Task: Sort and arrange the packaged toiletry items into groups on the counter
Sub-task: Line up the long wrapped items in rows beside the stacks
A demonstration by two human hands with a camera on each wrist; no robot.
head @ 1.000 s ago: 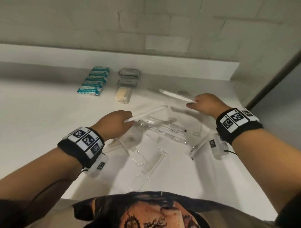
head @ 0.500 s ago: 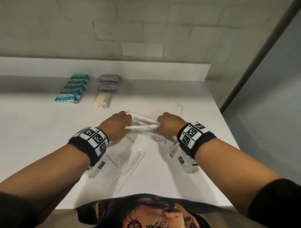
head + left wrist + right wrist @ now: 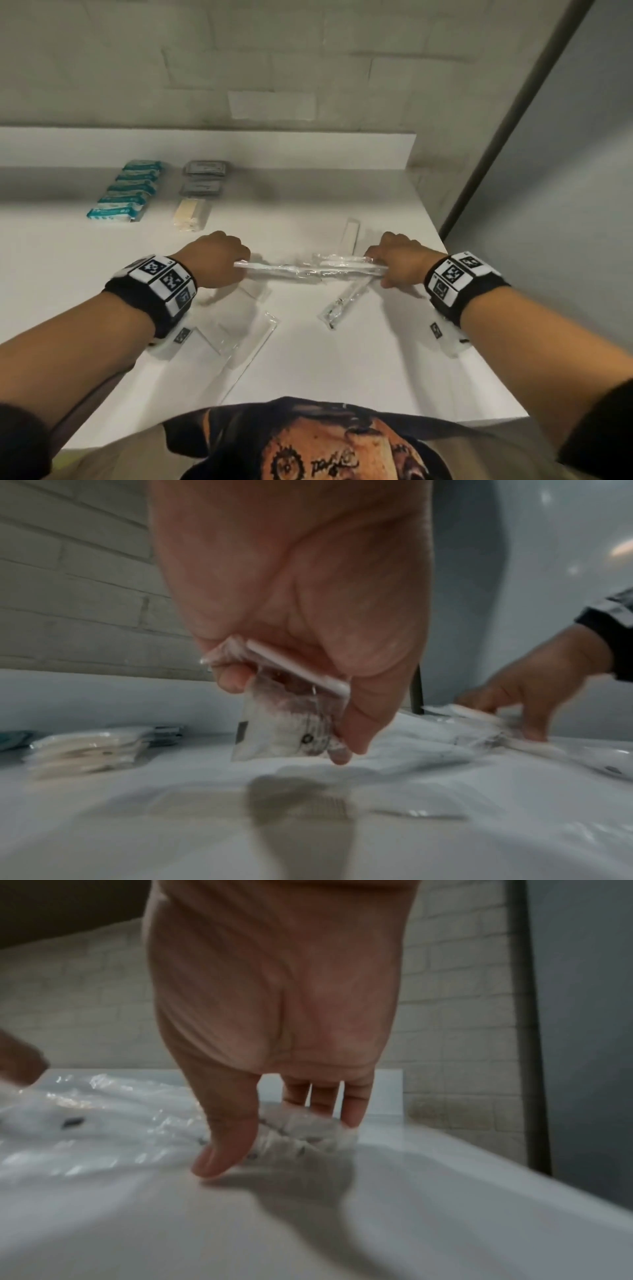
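Observation:
A bundle of clear-wrapped white toothbrushes point(image 3: 308, 270) lies crosswise just above the white counter point(image 3: 342, 370). My left hand point(image 3: 219, 260) grips its left end, fingers curled round the wrappers point(image 3: 291, 723). My right hand point(image 3: 397, 263) pinches the right end between thumb and fingers point(image 3: 301, 1134), with the thumb tip touching the counter. Another wrapped toothbrush point(image 3: 342, 301) lies slanted under the bundle, and one more point(image 3: 349, 236) lies beyond it. Flat clear packets point(image 3: 239, 329) lie by my left wrist.
At the back left stand a row of teal packs point(image 3: 126, 195), grey packs point(image 3: 203, 178) and a cream pack point(image 3: 190, 214). The counter's right edge point(image 3: 479, 325) runs close to my right wrist, and a raised ledge point(image 3: 239, 147) closes the back.
My right hand brought its toothbrush over to the one in my left hand. Both hands then slid apart to the two ends of the gathered bundle.

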